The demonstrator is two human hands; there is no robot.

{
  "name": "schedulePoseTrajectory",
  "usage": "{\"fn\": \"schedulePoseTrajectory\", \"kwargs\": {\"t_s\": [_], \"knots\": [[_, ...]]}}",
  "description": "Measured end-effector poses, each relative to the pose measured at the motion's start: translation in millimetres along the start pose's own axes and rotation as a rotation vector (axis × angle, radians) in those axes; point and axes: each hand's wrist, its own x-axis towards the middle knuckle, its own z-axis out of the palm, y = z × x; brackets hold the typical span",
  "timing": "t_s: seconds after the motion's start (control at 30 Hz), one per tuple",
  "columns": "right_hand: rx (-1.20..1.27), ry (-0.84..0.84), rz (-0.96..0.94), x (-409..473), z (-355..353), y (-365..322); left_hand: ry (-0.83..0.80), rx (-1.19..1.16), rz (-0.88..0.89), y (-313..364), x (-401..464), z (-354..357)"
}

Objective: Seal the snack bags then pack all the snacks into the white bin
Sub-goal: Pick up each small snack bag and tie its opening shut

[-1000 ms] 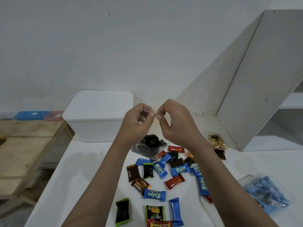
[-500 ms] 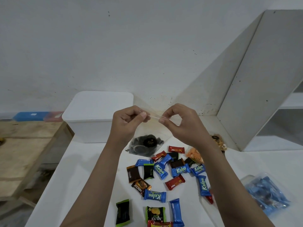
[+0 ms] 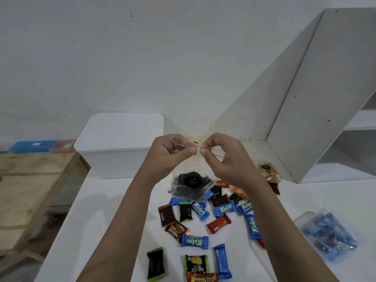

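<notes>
Clear snack bag [image 3: 190,185] below pinching hands.

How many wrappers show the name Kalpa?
5: three Kalpa wrappers side by side mid-pile, one under the rightmost, one lower left. Other blue wrappers may hide theirs.

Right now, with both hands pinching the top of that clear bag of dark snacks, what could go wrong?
The clear plastic bag of dark snacks hangs in the air from the left hand and right hand alone; a slip could drop it onto the loose wrapped candies below. The transparent top strip is hard to see, so part may stay unsealed.
</notes>
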Motion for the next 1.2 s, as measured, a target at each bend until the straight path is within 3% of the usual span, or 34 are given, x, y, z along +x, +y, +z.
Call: {"fn": "schedulePoseTrajectory", "kwargs": {"t_s": [0.27,0.57,0.73,0.93,1.2], "knots": [[-0.059,0.05,0.023,-4.6,4.2,-6.7,0.06,0.058,0.038,-1.7,-3.8,0.1],[-0.098,0.122,0.011,-15.0,4.9,-6.5,-0.026,0.086,0.037,-0.4,-9.1,3.3],[-0.081,0.097,0.041,-15.9,10.5,-4.9,-0.058,0.046,0.006,-2.0,-12.5,-6.0],[0.21,0.011,0.231,-10.7,-0.2,-5.5,0.045,-0.092,-0.032,1.9,-16.1,-8.9],[0.167,-0.042,0.232,-11.5,-2.9,1.0,-0.057,0.106,-0.142,14.4,-15.7,-12.5]]}}
